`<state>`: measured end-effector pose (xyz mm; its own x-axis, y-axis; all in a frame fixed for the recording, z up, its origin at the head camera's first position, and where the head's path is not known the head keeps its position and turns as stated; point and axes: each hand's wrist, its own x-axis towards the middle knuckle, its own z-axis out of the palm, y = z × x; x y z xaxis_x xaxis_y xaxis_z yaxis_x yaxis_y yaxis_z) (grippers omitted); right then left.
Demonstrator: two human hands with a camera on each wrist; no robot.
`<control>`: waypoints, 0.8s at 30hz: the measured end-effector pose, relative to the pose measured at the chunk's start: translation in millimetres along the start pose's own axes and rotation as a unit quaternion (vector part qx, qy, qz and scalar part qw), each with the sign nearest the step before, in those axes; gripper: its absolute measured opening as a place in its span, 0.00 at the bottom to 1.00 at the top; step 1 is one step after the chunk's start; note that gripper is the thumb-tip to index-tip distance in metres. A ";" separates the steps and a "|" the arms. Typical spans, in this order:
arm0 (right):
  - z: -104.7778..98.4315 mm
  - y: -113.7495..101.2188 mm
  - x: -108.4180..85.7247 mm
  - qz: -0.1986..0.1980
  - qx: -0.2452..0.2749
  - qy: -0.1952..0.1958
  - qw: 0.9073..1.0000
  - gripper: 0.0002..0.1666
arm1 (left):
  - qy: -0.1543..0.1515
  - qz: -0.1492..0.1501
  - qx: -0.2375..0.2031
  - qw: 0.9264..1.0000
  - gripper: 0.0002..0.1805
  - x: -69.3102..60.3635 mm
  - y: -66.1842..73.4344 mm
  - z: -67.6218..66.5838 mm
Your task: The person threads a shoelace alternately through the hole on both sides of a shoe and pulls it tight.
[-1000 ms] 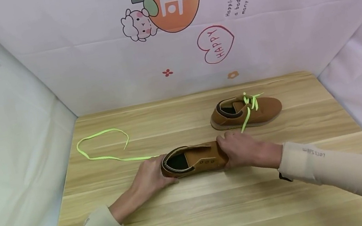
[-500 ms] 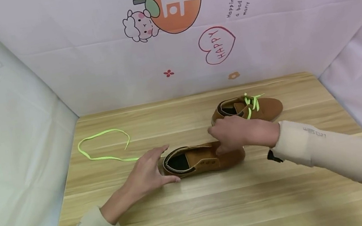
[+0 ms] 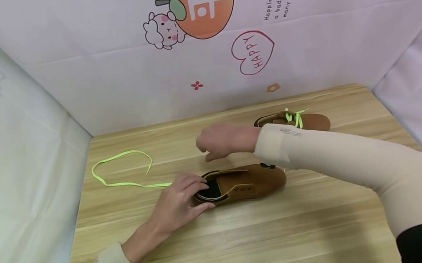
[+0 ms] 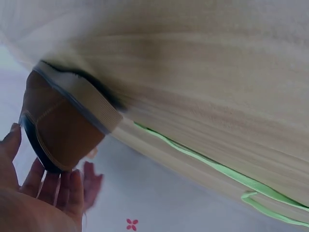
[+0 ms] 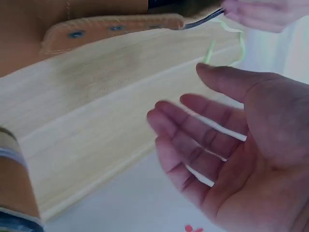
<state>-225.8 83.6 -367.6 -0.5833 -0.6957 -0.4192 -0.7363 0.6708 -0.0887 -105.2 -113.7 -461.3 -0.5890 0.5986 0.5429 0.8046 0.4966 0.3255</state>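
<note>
Head view: a brown shoe (image 3: 266, 180) sits upright just right of centre frame, toe pointing right, three eyelets showing along its near flap. At its heel is my left hand (image 3: 177, 203), thumb on the near side and fingers at the collar; it is spread rather than closed tight, and the left wrist view shows those fingertips touching the collar's dark rim. My right hand (image 3: 222, 141) is raised above the middle of the frame, fingers loosely bent and thumb well apart from them, holding nothing (the right wrist view shows my whole palm). Across the left of the frame a yellow-green lace (image 3: 108, 184) curls over the wooden table (image 3: 221, 249), one stretch running to my left hand. At the upper right of the table stands a second brown shoe (image 3: 317, 121), a knotted lace of that same colour on it, its near side partly hidden by my right sleeve (image 3: 335, 158). Behind everything rises a white wall (image 3: 126, 94), printed with a red heart (image 3: 253, 52) near the top
</note>
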 end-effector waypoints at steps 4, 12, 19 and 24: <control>2.8 -5.8 27.9 -0.022 -0.013 -0.041 0.999 0.13 | 0.001 0.036 0.010 0.999 0.19 -0.1 3.5 4.5; 10.3 -21.1 71.6 -0.074 -0.027 -0.105 0.991 0.29 | -0.011 0.082 0.024 0.996 0.20 -0.9 10.1 16.8; 16.2 -44.3 90.4 -0.108 -0.073 -0.121 0.984 0.24 | -0.020 0.077 0.039 0.996 0.18 1.9 15.7 25.4; 20.7 -58.4 95.4 -0.101 -0.109 -0.134 0.980 0.17 | -0.023 0.066 0.044 0.997 0.15 2.8 19.1 25.8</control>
<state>-231.3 -16.7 -421.1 -0.3286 -0.6965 -0.6379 -0.9003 0.4352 -0.0114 -93.4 -86.4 -473.6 -0.4828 0.6900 0.5392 0.8669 0.4639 0.1825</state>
